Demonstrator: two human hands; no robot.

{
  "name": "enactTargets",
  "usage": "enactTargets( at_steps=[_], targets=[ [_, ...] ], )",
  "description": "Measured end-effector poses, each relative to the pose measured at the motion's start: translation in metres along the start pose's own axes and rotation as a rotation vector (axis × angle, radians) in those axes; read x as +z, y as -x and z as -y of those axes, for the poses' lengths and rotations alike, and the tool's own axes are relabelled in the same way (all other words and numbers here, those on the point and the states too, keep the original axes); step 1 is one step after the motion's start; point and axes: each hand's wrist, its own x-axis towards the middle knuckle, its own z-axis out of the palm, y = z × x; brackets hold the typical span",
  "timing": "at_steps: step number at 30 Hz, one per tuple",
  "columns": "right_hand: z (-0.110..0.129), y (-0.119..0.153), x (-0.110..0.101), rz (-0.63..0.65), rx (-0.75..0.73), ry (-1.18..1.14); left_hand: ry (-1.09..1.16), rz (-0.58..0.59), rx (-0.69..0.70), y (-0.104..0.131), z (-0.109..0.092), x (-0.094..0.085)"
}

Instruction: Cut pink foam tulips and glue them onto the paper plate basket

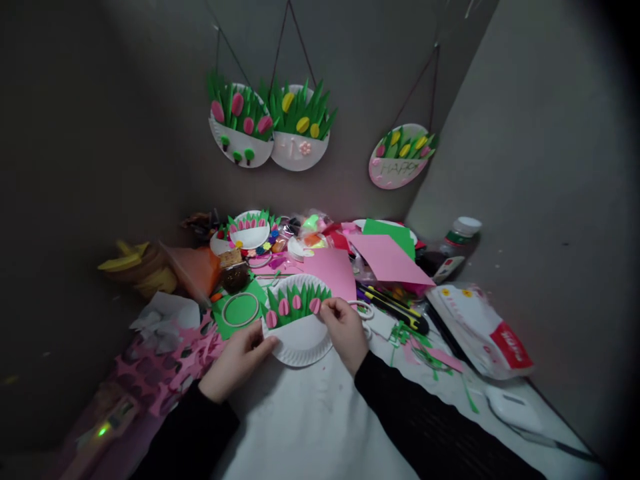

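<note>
A white paper plate (300, 343) with a half-plate pocket lies in front of me, tilted a little. Green paper grass (306, 294) stands up out of the pocket, and several pink paper tulips (284, 307) sit along it. My left hand (241, 357) is closed on the plate's lower left edge, thumb on the front. At the right end of the row, my right hand (346, 330) pinches a pink paper tulip (315, 306) between thumb and fingertips, against the grass. Whether that tulip is stuck down I cannot tell.
Pink paper scraps (165, 367) heap at the left by a glue gun (113, 423). A tape ring (241, 310) lies on green paper. Right are scissors (367, 311), a utility knife (400, 313), a white package (483, 333) and a bottle (457, 240). Finished plates (300, 157) hang behind.
</note>
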Motion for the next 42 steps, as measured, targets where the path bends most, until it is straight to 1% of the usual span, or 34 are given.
enactTargets(
  at_steps=[2, 4, 7, 9, 12, 17, 21, 27, 34, 36, 38, 42],
  targets=[
    [0.0, -0.001, 0.0, 0.001, 0.0, -0.01, -0.072, -0.004, 0.075, 0.001, -0.003, -0.001],
    [-0.001, -0.001, 0.0, 0.004, -0.001, -0.02, -0.079, 0.033, 0.123, 0.002, -0.004, 0.001],
    [0.0, -0.001, 0.001, 0.003, -0.007, -0.028, 0.017, 0.129, 0.115, 0.004, -0.002, 0.004],
    [0.0, -0.002, 0.002, -0.002, -0.003, -0.031, 0.056, 0.165, 0.105, 0.006, -0.001, 0.006],
    [0.001, -0.002, 0.002, -0.002, 0.012, -0.044, 0.041, 0.183, 0.126, 0.007, -0.004, 0.006],
    [-0.001, -0.002, 0.003, -0.001, 0.009, -0.052, -0.004, 0.229, 0.191, 0.008, -0.015, 0.004],
    [0.001, -0.002, 0.004, -0.01, 0.002, -0.041, -0.039, 0.25, 0.221, 0.01, -0.019, 0.006],
    [0.005, -0.001, 0.005, -0.029, 0.008, -0.007, -0.197, 0.204, 0.252, 0.015, -0.022, 0.009],
    [0.004, -0.002, 0.007, -0.046, 0.008, 0.045, -0.162, 0.199, 0.266, 0.019, -0.022, 0.01],
    [0.005, -0.003, 0.006, -0.041, 0.005, 0.057, -0.139, 0.197, 0.242, 0.019, -0.022, 0.011],
    [0.005, -0.003, 0.006, -0.031, -0.001, 0.034, -0.078, 0.166, 0.183, 0.016, -0.022, 0.013],
    [0.005, 0.001, 0.004, -0.049, -0.057, -0.01, 0.099, 0.032, 0.053, 0.01, -0.02, 0.016]
  ],
)
